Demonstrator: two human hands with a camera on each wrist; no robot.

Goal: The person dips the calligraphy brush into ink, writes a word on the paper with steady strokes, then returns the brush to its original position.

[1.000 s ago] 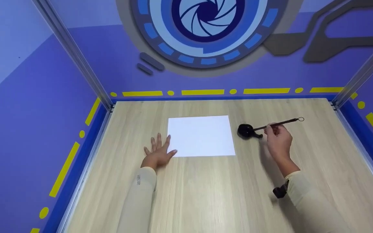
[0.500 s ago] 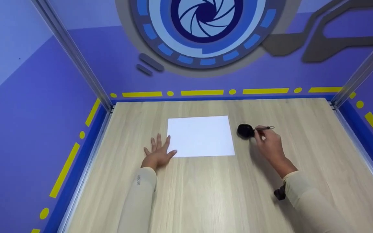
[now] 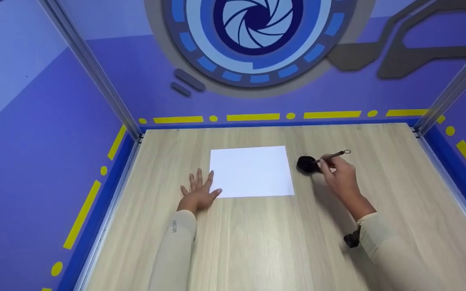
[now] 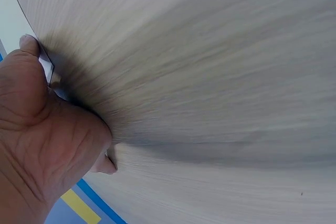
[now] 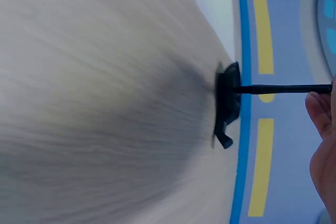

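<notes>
A black ink dish [image 3: 303, 165] with a short curved handle sits on the wooden tabletop, just right of a white sheet of paper [image 3: 253, 171]. My right hand [image 3: 342, 178] pinches a dark calligraphy brush [image 3: 335, 156] with a loop at its top end. The brush slants down to the left, its lower end inside the dish and its bristles hidden there. In the right wrist view the brush handle [image 5: 283, 89] runs from the fingertips into the dish [image 5: 227, 106]. My left hand [image 3: 198, 196] lies flat with spread fingers, thumb and index finger on the paper's left edge.
Blue-purple panels with yellow markings [image 3: 253, 117] wall the table at the back and both sides. Metal posts [image 3: 95, 72] stand at the back corners. A small black device [image 3: 352, 239] is strapped at the right wrist.
My right hand has shifted left toward the dish, and the brush has tipped from a low slant to a steeper one, then leaned slightly back right. The left hand and paper stay put.
</notes>
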